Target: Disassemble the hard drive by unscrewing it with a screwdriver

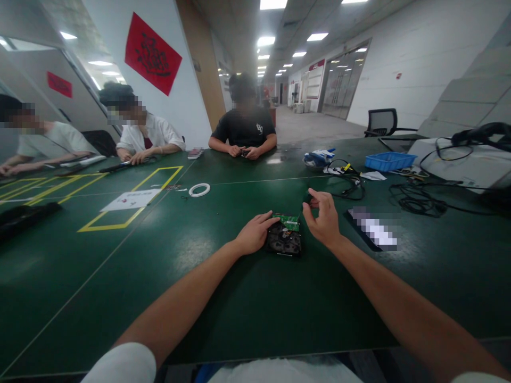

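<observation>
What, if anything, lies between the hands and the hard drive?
Nothing visible. The left hand rests on the hard drive's left edge. The right hand hovers pinched by its upper right corner, with nothing between them. The cables lie farther right on the table.

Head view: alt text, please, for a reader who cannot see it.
A person's left hand rests on the edge of a black hard drive with a green circuit board, lying on a green table; the right hand hovers beside it, fingertips pinched. Other people sit across the table.
</observation>
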The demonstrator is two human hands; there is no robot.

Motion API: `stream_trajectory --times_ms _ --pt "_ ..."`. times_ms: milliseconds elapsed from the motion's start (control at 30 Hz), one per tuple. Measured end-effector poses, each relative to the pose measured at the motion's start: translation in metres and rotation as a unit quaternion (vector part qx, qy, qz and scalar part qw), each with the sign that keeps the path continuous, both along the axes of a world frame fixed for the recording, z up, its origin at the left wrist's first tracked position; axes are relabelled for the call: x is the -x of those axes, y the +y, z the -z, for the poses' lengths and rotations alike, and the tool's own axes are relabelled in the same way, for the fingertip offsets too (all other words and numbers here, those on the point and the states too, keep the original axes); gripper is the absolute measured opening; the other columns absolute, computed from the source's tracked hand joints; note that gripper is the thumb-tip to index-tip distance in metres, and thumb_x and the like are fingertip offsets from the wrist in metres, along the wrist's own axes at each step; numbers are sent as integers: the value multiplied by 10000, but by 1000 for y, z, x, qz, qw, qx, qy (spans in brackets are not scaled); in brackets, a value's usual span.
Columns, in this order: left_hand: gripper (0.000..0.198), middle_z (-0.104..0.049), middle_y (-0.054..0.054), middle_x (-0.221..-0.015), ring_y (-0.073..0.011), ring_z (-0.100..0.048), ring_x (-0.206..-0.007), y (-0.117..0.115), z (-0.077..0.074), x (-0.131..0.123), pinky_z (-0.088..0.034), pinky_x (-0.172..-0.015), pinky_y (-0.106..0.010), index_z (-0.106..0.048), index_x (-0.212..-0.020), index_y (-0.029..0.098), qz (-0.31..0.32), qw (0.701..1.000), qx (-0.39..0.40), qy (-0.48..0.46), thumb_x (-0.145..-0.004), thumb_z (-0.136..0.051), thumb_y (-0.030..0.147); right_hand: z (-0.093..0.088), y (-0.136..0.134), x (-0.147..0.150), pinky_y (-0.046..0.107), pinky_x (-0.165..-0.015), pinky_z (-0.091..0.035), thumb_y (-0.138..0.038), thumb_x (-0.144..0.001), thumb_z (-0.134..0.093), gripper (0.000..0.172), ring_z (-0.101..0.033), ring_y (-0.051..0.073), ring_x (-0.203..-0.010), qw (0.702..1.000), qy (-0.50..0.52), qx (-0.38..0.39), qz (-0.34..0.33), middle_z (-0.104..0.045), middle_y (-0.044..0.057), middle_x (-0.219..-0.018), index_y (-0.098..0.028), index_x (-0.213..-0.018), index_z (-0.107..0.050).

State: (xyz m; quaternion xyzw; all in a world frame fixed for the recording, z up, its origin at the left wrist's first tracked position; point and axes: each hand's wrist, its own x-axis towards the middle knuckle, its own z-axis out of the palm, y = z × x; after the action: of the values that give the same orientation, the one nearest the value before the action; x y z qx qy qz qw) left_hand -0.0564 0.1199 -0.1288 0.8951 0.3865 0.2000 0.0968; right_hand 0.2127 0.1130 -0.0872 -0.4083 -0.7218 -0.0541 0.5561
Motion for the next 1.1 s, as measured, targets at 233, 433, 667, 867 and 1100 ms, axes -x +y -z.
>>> stream_trajectory --times_ms 233,433,667,867,1100 --pt "652 -303 -48 -1627 -264 -349 -1455 2 2 0 -350 -1186 -507 -409 -1517 291 5 1000 -6 0 -902 -433 75 6 5 0 433 -779 -610 -350 -916 -630 477 -671 212 -820 999 19 5 25 -622 122 -1202 -225 -1343 -459" --pt "650 -299 -50 -1628 -257 -347 -1457 1 -1 -1 -350 -1187 -504 -400 -1521 286 6 1000 -10 4 -907 -415 75 1 1 -1 426 -746 -596 -369 -915 -619 449 -660 209 -764 999 -13 2 43 -645 109 -1134 -232 -1322 -488" --pt "640 -305 -52 -1626 -263 -355 -1454 0 -1 -1 -345 -1190 -511 -409 -1516 285 5 1000 -5 2 -909 -426 83 4 2 0 406 -710 -591 -376 -918 -615 491 -652 198 -701 999 -5 17 43 -685 84 -1074 -230 -1356 -447" --pt "651 -300 -46 -1628 -266 -343 -1460 -1 -2 -1 -349 -1185 -517 -394 -1524 296 1 1000 -3 8 -910 -415 81 2 0 1 433 -753 -607 -399 -907 -643 481 -662 212 -748 999 -13 -2 50 -653 84 -1038 -239 -1332 -483" --pt "670 -301 -42 -1628 -258 -342 -1460 1 0 -1 -346 -1188 -507 -397 -1523 293 8 1000 -8 3 -894 -424 67 6 3 2 438 -806 -616 -323 -930 -598 504 -702 231 -877 1000 11 20 3 -651 127 -1189 -223 -1391 -420"
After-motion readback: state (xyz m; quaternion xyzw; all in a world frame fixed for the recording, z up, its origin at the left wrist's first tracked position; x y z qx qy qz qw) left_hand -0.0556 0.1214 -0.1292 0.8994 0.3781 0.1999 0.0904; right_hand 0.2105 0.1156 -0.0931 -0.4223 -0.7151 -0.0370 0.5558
